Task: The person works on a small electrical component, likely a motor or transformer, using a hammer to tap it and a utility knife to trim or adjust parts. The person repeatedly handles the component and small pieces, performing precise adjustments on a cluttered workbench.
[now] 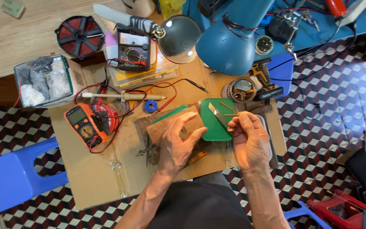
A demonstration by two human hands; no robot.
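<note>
My left hand (pixel 178 142) presses down on a small brown board (pixel 166 127) lying on the cardboard work surface (pixel 94 178), fingers spread over its right edge. My right hand (pixel 247 138) is curled shut around a thin metal tool (pixel 230 115) whose tip pokes out to the left above the fingers. Between the hands lies a green tray (pixel 214 127) with a silver blade-like tool (pixel 217 113) on it. A soldering iron tip (pixel 142 152) sticks out from under the left hand.
An orange multimeter (pixel 85 126) with red leads lies at left, and a black meter (pixel 134 51) farther back. A magnifier (pixel 178 38) and blue lamp (pixel 229 42) hang over the bench. A wooden-handled soldering iron (pixel 123 96), a plastic tub (pixel 43 80), a blue stool (pixel 13 174).
</note>
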